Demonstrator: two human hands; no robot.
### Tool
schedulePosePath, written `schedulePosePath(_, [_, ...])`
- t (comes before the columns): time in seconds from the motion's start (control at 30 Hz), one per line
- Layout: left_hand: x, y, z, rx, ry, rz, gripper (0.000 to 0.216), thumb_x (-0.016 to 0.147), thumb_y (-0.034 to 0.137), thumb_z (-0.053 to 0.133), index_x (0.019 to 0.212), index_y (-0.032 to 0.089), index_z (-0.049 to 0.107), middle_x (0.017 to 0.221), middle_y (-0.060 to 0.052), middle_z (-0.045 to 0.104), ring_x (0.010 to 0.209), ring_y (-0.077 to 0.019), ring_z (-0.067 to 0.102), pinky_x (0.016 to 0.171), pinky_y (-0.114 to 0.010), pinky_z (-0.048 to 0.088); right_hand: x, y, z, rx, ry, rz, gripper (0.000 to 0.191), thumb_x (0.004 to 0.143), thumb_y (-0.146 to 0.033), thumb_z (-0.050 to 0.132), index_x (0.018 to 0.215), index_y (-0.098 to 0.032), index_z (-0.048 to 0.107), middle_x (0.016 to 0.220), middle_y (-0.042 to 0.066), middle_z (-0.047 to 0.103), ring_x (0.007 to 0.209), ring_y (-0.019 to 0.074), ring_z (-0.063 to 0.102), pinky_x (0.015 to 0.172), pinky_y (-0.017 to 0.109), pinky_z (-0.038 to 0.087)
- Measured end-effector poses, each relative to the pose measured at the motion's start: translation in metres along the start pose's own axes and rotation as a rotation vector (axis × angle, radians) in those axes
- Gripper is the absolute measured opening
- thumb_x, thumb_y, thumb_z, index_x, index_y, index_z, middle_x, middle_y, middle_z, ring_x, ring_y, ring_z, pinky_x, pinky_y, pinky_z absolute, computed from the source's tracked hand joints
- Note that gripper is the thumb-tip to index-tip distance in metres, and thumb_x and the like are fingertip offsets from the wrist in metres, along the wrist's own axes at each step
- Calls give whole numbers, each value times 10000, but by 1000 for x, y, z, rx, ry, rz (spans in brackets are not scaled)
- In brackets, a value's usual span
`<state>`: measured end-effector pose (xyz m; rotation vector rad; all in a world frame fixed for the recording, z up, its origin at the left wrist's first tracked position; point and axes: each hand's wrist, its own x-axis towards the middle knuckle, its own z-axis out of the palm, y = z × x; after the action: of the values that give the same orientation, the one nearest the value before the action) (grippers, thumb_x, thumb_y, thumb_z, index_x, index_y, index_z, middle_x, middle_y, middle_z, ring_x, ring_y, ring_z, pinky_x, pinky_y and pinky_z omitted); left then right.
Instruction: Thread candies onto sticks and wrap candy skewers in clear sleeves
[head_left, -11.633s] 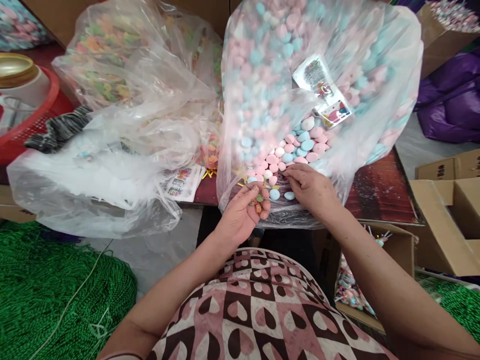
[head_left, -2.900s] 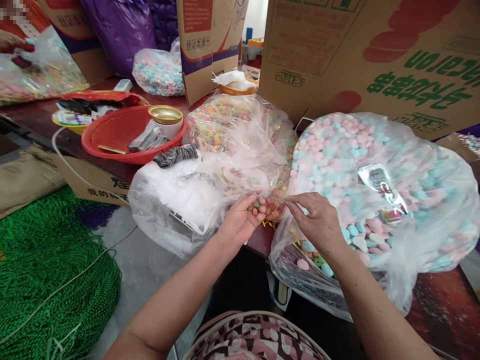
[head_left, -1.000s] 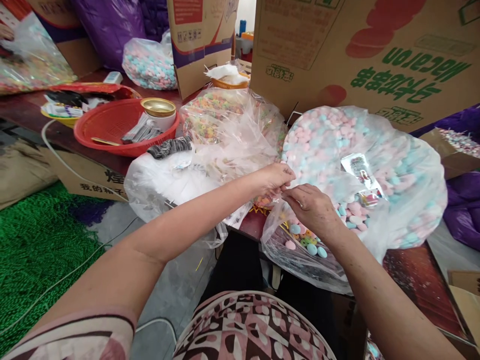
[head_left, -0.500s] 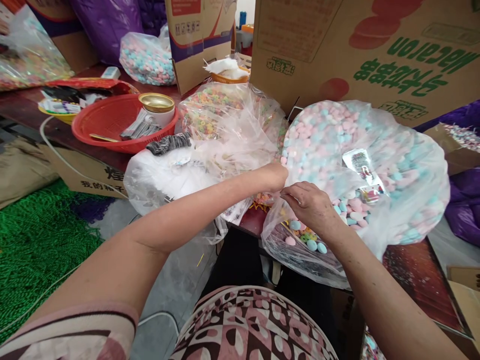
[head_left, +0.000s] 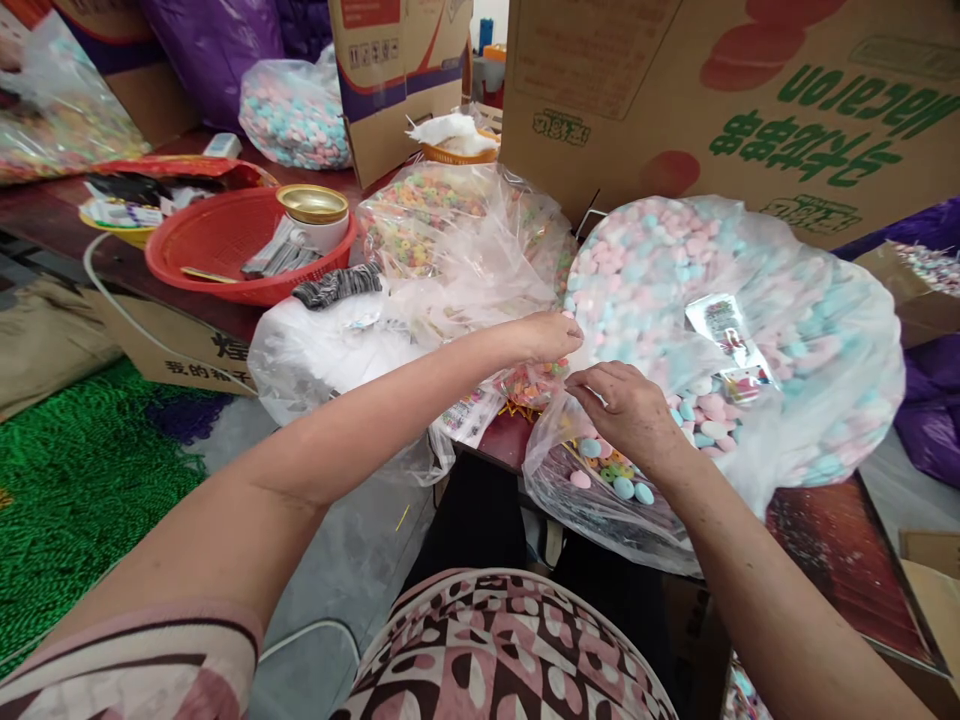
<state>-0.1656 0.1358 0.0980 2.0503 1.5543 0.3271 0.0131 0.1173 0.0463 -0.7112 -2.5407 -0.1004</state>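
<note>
My left hand [head_left: 553, 335] hovers over the bags with its fingers curled together; anything in them is too small to make out. Just to its right and nearer me, my right hand [head_left: 621, 405] is closed in a pinch, and whatever sits between thumb and fingertips cannot be seen clearly. Under the right hand, the opening of a clear plastic bag [head_left: 555, 500] shows loose pink and blue candies [head_left: 623, 488] with some ring-shaped ones. Orange and red ring candies [head_left: 529, 385] lie below the left hand. Right of both hands bulges a large bag of pink and blue candies [head_left: 637, 280].
A silvery packet [head_left: 727, 345] lies on the large bag. Behind stands a tall cardboard box [head_left: 600, 90]. To the left are a red basket [head_left: 195, 235], a bag of ring candies [head_left: 427, 210], a white-filled bag [head_left: 322, 345] and green netting [head_left: 82, 500] on the floor.
My left hand has risen slightly and drawn away from my right hand, so a gap shows between them. More ring candies are visible underneath. The right hand has barely shifted.
</note>
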Motion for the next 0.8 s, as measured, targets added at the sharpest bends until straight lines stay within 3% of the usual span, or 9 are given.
schedulePosePath(0.1, [-5, -8, -1, -53, 149, 13, 403, 880, 156, 413, 1206, 155, 651, 1222, -40, 676, 1114, -159, 603, 966, -233, 440, -2, 1, -1, -15, 30, -12, 169, 928, -194, 534, 825, -197, 668, 717, 49, 693, 682, 198, 619, 691, 316, 457])
schedulePosePath(0.2, [-9, -17, 1, 60, 272, 10, 359, 887, 199, 440, 1174, 143, 650, 1216, -94, 665, 1122, -209, 602, 984, -298, 436, -3, 2, 0, -18, 27, 10, 175, 930, -210, 534, 821, -203, 671, 706, 47, 681, 675, 197, 615, 682, 313, 460])
schedulePosePath(0.33, [-9, -22, 9, 166, 115, -67, 396, 856, 305, 523, 1208, 149, 616, 1095, -135, 700, 1025, -284, 645, 878, -352, 482, -3, 1, 2, -10, 22, 24, 178, 922, -205, 537, 823, -201, 684, 729, 59, 698, 694, 203, 632, 697, 324, 474])
schedulePosePath(0.43, [1, -25, 13, 145, 102, -97, 391, 819, 245, 551, 1193, 162, 626, 1065, -127, 711, 982, -282, 658, 834, -337, 487, -3, 2, 3, 6, 18, 50, 179, 914, -217, 541, 839, -196, 702, 746, 71, 713, 710, 216, 650, 694, 336, 489])
schedulePosePath(0.63, [34, -35, 12, -62, 295, -123, 470, 776, 113, 498, 1214, 203, 644, 1154, -48, 699, 1026, -195, 624, 864, -260, 455, 5, 11, 8, 242, 40, 357, 184, 868, -277, 551, 821, -216, 719, 745, 32, 737, 658, 196, 665, 605, 309, 501])
schedulePosePath(0.73, [39, -38, 13, -133, 330, -123, 454, 783, 127, 498, 1201, 200, 659, 1096, -33, 712, 997, -175, 623, 853, -244, 452, 14, 12, 14, 367, 106, 520, 178, 839, -313, 581, 814, -202, 717, 729, 28, 734, 657, 196, 665, 625, 322, 520])
schedulePosePath(0.8, [37, -39, 15, -166, 343, -128, 420, 791, 138, 498, 1169, 182, 676, 1062, -33, 713, 981, -169, 622, 841, -239, 454, 17, 10, 19, 421, 151, 552, 173, 827, -313, 594, 828, -190, 715, 762, 40, 740, 690, 202, 675, 668, 345, 542])
